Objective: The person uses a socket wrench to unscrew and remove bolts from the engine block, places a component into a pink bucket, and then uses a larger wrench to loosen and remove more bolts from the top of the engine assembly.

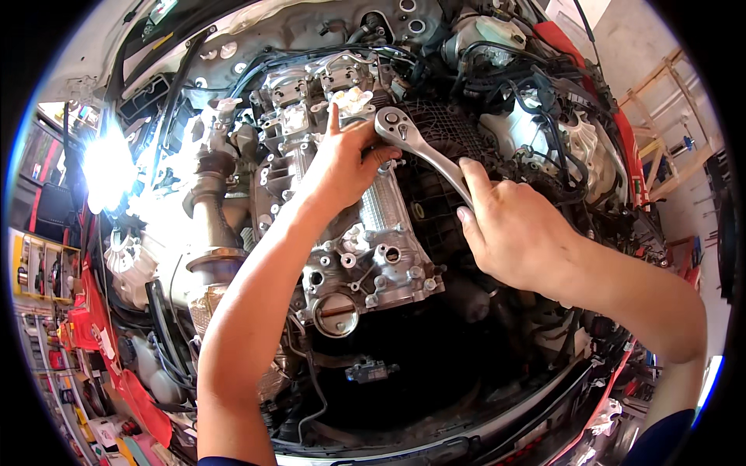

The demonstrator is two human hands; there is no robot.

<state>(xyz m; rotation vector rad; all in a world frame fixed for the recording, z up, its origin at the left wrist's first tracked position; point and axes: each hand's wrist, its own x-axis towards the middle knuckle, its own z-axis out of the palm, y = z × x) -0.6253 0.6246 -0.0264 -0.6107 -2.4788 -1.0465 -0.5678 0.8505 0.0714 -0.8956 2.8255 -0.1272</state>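
A silver ratchet wrench (pixel 427 149) lies slantwise over the right side of the bare metal engine (pixel 381 210), its round head toward the far left. Its handle is in the closed grip of my right hand (pixel 517 233), thumb along the near side. Beside the ratchet head is my left hand (pixel 346 163), index finger raised. The thumb and other fingers curl in a pinch at the head's left edge; what they hold beneath it is hidden.
An exhaust pipe section (pixel 208 203) stands left of the engine. Wiring and hoses (pixel 544 124) crowd the right side. A dark gap with a small connector (pixel 371 371) opens in front. A bright work lamp (pixel 107 171) glares at left. Red covers (pixel 140 404) drape the fender.
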